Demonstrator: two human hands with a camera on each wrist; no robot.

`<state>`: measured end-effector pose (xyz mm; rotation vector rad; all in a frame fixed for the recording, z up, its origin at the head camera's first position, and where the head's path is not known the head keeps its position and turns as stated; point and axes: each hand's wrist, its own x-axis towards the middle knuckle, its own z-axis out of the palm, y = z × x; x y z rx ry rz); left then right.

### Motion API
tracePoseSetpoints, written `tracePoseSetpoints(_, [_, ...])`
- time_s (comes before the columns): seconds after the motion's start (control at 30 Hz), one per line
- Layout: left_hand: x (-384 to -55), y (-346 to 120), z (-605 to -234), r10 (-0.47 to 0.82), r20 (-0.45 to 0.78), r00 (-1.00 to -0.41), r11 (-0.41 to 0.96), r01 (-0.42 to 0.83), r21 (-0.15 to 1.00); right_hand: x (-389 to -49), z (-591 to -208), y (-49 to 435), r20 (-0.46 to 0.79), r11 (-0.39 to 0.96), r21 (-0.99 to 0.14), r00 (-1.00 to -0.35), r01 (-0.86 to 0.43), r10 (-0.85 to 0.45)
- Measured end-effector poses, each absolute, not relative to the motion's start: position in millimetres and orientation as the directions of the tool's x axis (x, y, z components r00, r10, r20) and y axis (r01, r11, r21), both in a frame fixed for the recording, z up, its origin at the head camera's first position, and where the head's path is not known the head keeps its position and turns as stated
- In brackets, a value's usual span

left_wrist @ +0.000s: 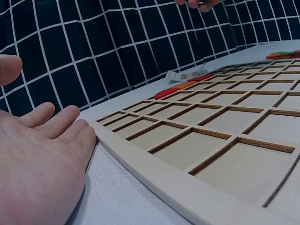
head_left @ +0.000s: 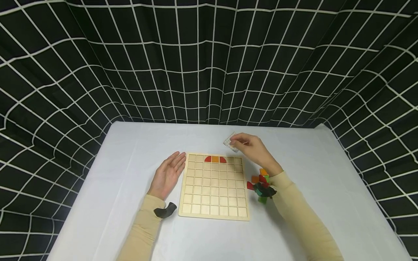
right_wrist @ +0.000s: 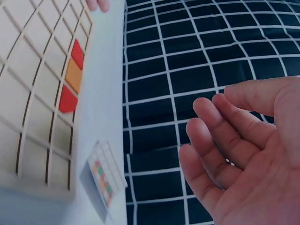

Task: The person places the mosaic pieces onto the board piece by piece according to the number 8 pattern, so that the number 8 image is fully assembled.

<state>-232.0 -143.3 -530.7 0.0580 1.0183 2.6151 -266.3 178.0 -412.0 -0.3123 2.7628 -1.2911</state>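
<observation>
A pale wooden grid board lies on the white table. In its far row sit a red quarter-round piece, an orange square and a second red piece, side by side. My left hand rests palm up along the board's left edge, fingers extended, holding nothing. Beyond the far right corner, my right hand hovers near a small gridded card, its fingers loosely bent. The right wrist view shows that hand apart from the card, which bears a coloured pattern.
Loose pieces in orange, red and green lie right of the board, partly hidden under my right wrist and its black strap. A black curtain with white grid lines surrounds the table.
</observation>
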Motion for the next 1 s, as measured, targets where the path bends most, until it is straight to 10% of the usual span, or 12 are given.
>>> tracePoseSetpoints(1.0, [-230, -141, -529, 0.32, -0.079, -0.944, -0.669, -0.285, 0.686, -222, -421, 267, -0.058, 0.776, -0.63, -0.996, -0.015, -0.067])
